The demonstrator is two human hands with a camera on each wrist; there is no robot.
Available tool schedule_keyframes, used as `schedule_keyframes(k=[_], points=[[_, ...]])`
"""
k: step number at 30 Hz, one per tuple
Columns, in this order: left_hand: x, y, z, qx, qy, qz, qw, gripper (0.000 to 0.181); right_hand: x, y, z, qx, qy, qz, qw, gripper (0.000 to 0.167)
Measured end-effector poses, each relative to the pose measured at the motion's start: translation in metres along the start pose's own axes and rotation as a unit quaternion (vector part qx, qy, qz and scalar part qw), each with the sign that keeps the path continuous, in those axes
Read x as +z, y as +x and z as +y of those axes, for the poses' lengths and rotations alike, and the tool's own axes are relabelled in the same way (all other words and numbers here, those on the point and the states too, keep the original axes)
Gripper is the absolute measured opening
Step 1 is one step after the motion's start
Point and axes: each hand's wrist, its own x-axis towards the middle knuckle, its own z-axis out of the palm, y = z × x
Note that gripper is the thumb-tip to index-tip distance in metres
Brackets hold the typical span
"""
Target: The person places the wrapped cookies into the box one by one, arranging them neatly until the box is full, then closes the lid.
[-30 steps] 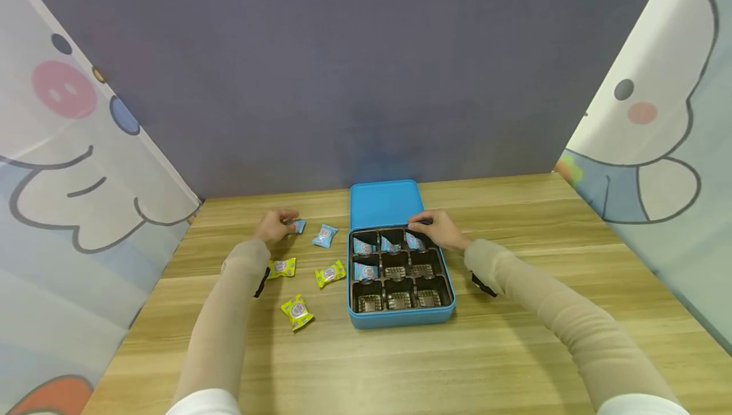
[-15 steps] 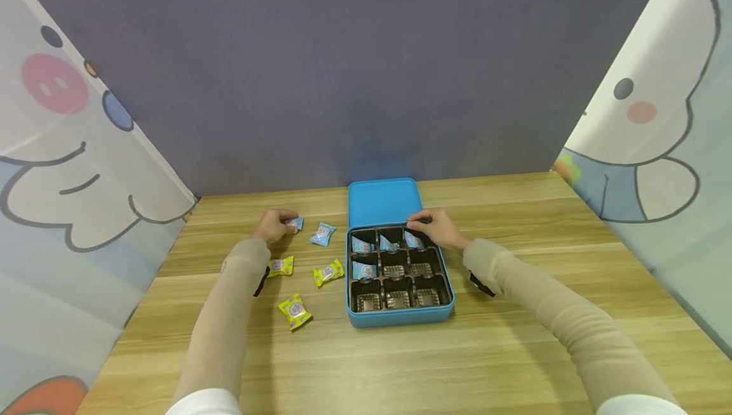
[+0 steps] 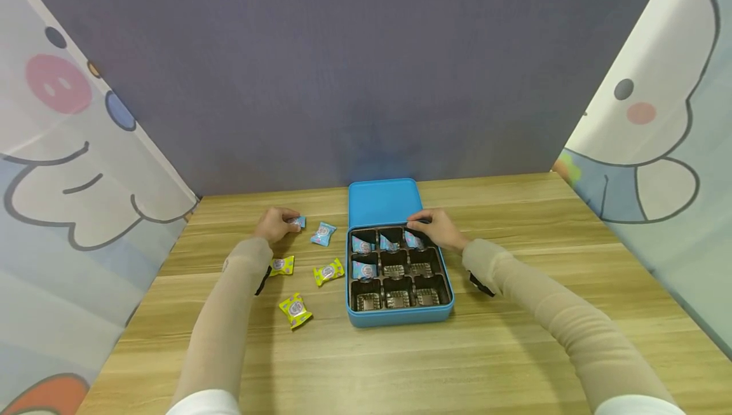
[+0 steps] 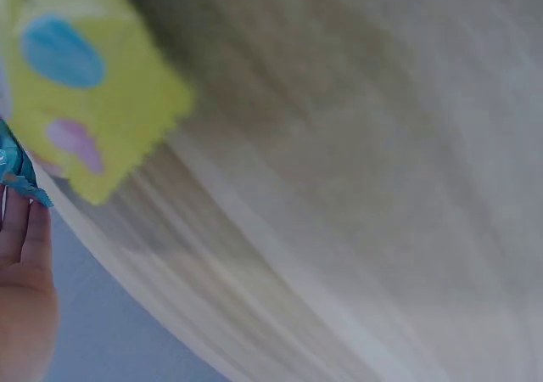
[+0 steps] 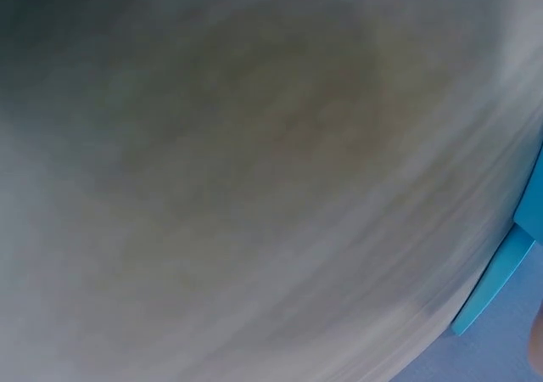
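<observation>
My left hand [image 3: 276, 224] pinches a blue-wrapped candy [image 3: 298, 221] between thumb and fingers, at the back left of the table; this blue candy [image 4: 15, 168] also shows at the left wrist view's edge. Just right of it lies another blue candy [image 3: 323, 234]. A blue tin box [image 3: 399, 318] with its lid [image 3: 384, 203] folded back stands in the middle. Its black tray of compartments has blue candies in the back row and one [image 3: 364, 270] in the middle row's left compartment. At the box's back right corner, my right hand [image 3: 440, 229] holds the rim.
Yellow-wrapped candies lie left of the box: one [image 3: 328, 272] close to it, one [image 3: 295, 310] nearer the front, and one [image 3: 282, 265] beside my left wrist. A grey panel [image 3: 366, 84] rises behind the wooden table [image 3: 515, 351].
The blue candy in my left fingers has shifted and turned slightly. My right hand keeps its place on the box. The head view has moved a little.
</observation>
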Motion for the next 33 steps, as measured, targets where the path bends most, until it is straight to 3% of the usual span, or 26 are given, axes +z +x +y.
schedule_keyframes(k=[25,33], points=[[-0.007,-0.013,0.03,0.027,-0.05,-0.007,0.9983,0.042,0.002,-0.002,0.0,0.004,0.001,0.007,1.0,0.034],[-0.005,-0.024,0.043,0.057,-0.06,-0.008,0.9965,0.042,0.0,-0.003,-0.004,0.013,0.005,0.006,0.9999,0.032]])
